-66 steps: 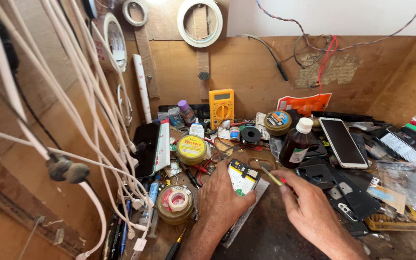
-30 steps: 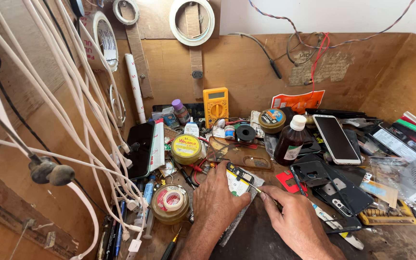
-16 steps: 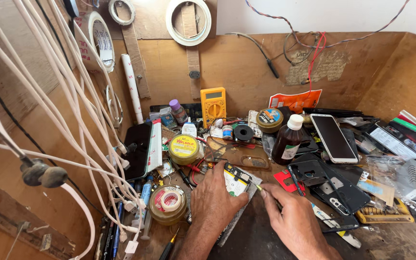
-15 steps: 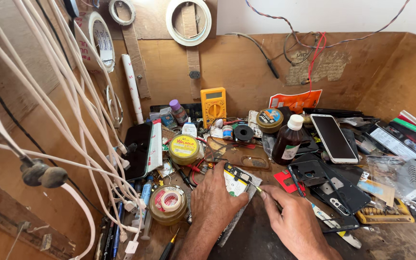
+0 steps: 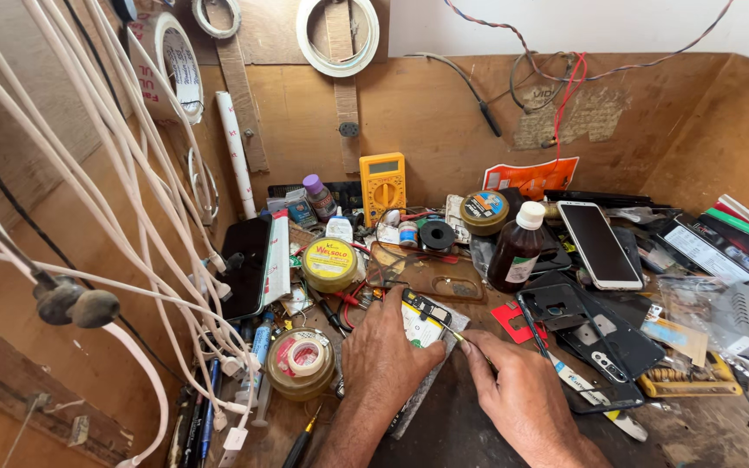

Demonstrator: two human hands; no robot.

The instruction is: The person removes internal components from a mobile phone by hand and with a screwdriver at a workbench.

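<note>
At lower centre, the left hand (image 5: 389,360) presses flat, fingers spread, on the opened phone (image 5: 422,322), its long axis running diagonally, while the right hand (image 5: 513,400) pinches a thin tool (image 5: 449,330) touching its right edge.

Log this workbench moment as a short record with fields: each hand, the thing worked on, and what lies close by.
left hand: pressed flat on an opened phone, holding it down
right hand: pinches a thin tool, its tip on the phone
left of hands: clear tub with tape roll; yellow-lidded tin
behind: yellow multimeter, brown bottle
right: white phone, black back covers
</note>
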